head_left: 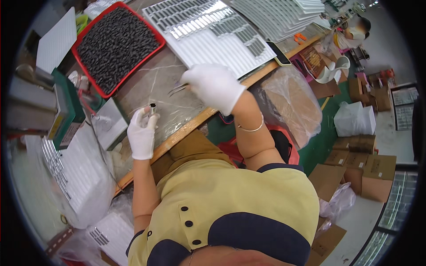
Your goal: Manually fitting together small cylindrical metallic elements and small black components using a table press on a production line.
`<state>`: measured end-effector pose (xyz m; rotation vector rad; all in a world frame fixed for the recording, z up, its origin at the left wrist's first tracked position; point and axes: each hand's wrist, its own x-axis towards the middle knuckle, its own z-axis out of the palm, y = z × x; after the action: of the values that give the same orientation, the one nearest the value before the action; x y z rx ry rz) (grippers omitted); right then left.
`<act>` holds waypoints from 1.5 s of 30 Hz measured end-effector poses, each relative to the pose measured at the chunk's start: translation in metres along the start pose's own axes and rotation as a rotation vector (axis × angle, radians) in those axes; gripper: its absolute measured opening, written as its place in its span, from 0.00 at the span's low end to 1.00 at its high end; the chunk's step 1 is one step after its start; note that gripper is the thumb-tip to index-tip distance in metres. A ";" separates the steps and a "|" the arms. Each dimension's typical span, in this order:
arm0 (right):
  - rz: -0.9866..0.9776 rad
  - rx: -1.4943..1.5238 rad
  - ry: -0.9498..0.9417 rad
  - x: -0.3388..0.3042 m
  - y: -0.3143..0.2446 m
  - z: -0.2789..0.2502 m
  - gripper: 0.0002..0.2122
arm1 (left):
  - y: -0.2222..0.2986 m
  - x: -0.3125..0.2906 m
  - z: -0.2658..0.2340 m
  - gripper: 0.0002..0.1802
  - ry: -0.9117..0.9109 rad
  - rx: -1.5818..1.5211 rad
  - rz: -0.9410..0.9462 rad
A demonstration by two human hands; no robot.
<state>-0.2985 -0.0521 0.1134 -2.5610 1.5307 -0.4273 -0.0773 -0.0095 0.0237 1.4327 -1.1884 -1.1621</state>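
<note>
My left hand point(141, 138), in a white glove, pinches a short shiny metal tube point(152, 109) upright above the near table edge. The tube's top end shows a dark opening. My right hand point(215, 86), also gloved in white, is closed around a pair of metal tweezers point(177, 90). Their tips point left, toward the tube but apart from it. Beyond the left hand lies a red tray point(163, 41) heaped with small black cylindrical pieces point(116, 46). Past the right hand, a white ribbed tray point(202, 51) carries rows of silver tubes point(195, 20).
More white ribbed trays point(277, 17) are stacked at the far right, near a phone point(279, 54). A green box point(66, 111) and a white box point(108, 124) stand left. Wooden edging point(186, 128) borders the table. Cardboard boxes point(377, 177) stand right; another person point(355, 35) sits farther off.
</note>
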 end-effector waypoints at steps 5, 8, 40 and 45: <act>0.840 0.094 0.303 -0.026 0.113 -0.007 0.14 | -0.003 0.000 0.000 0.16 -0.129 -0.177 -0.063; 1.011 -0.023 0.197 -0.033 0.167 -0.003 0.17 | -0.005 -0.001 -0.002 0.15 -0.141 -0.208 -0.065; 0.019 1.130 0.002 0.077 -0.143 0.138 0.12 | -0.024 -0.004 -0.108 0.32 0.354 0.004 0.169; 0.032 0.980 0.101 0.118 -0.137 0.160 0.09 | -0.012 0.050 -0.146 0.26 0.351 0.616 0.234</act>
<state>-0.0821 -0.0959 0.0165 -1.7502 0.9866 -1.0053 0.0725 -0.0464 0.0269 1.7919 -1.4735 -0.3618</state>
